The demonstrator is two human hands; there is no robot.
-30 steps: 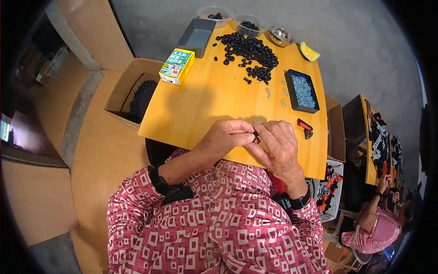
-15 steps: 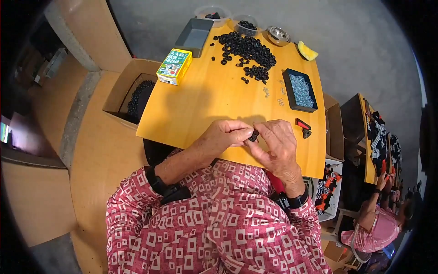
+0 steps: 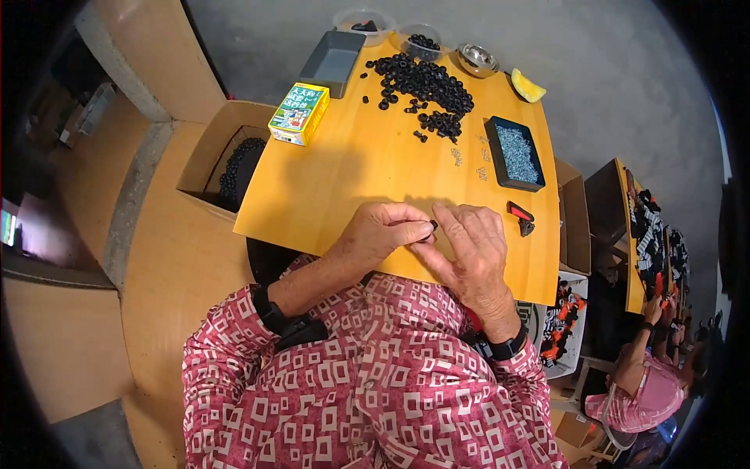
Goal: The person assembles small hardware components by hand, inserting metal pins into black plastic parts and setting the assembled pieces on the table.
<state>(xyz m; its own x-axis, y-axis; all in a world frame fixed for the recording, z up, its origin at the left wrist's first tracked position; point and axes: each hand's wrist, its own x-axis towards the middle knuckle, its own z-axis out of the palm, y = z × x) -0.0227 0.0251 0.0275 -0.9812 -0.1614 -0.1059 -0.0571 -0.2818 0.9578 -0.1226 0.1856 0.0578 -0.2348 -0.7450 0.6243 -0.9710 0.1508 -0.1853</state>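
Over the near edge of the table, my left hand (image 3: 384,231) pinches a small black wheel-like part (image 3: 433,226) between thumb and forefinger. Most of that part is hidden by the fingers. My right hand (image 3: 473,246) is close beside it, thumb and forefinger parted on either side, with nothing visible held in it. Farther back lies a pile of small black ring-shaped parts (image 3: 422,84). To the right, a black tray (image 3: 533,187) contains many small silvery pieces, and several loose metal pieces (image 3: 482,173) lie beside it.
A red-and-black tool (image 3: 519,212) lies right of my hands on the wooden table (image 3: 367,168). At the back are a yellow box (image 3: 299,114), a grey tray (image 3: 332,62), clear bowls, a metal bowl (image 3: 477,60) and a yellow wedge (image 3: 527,87). Another person (image 3: 644,375) works at right.
My right thumb and forefinger have spread apart from the black part, which they were gripping before. My left hand keeps its pinch in nearly the same place.
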